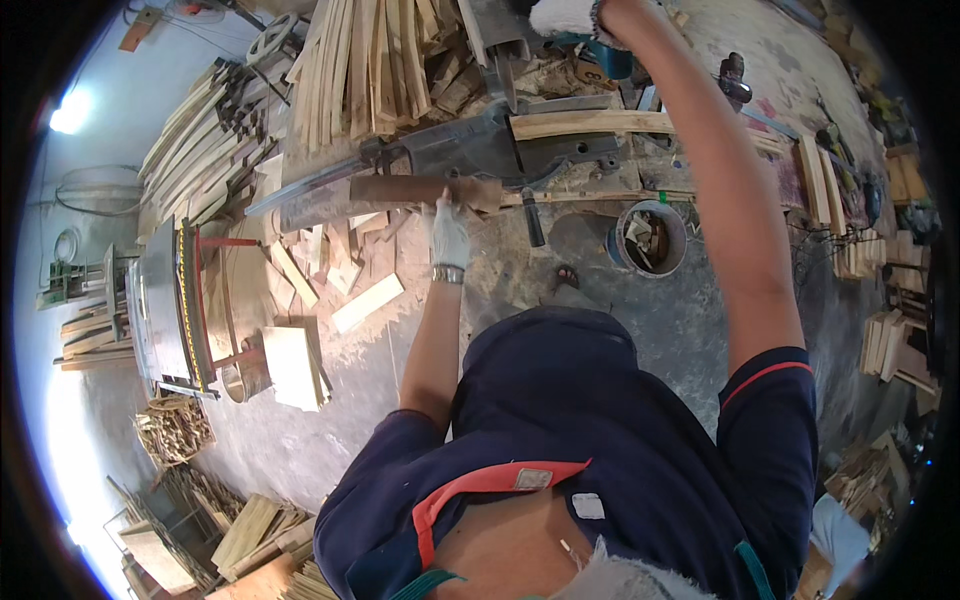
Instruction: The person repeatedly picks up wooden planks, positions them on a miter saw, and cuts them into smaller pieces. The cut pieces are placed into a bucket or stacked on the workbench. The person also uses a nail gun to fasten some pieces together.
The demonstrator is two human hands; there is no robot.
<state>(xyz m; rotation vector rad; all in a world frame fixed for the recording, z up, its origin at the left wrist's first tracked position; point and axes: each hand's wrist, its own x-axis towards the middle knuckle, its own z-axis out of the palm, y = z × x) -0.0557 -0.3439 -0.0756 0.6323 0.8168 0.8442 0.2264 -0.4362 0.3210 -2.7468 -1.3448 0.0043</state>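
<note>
My left hand (pixel 451 238), in a white glove with a metal watch at the wrist, is at a brown wooden board (pixel 395 189). One finger or thumb lies over the board's face; the other fingers are partly hidden. The board rests along the near side of a grey metal saw base (pixel 455 150) with a dark knob handle. My right hand (pixel 566 17), also gloved, reaches far forward at the top edge. It is closed on a teal power saw (pixel 612 60), cut off by the picture's edge. A pale wood strip (pixel 590 124) lies across the base.
Long wood strips (pixel 365 70) are piled beyond the saw. Offcuts (pixel 368 304) lie on the floor at left, near a table machine (pixel 168 305) with a red frame. A bucket (pixel 612 240) of scraps stands right of the saw base. More wood stacks (pixel 885 345) line the right side.
</note>
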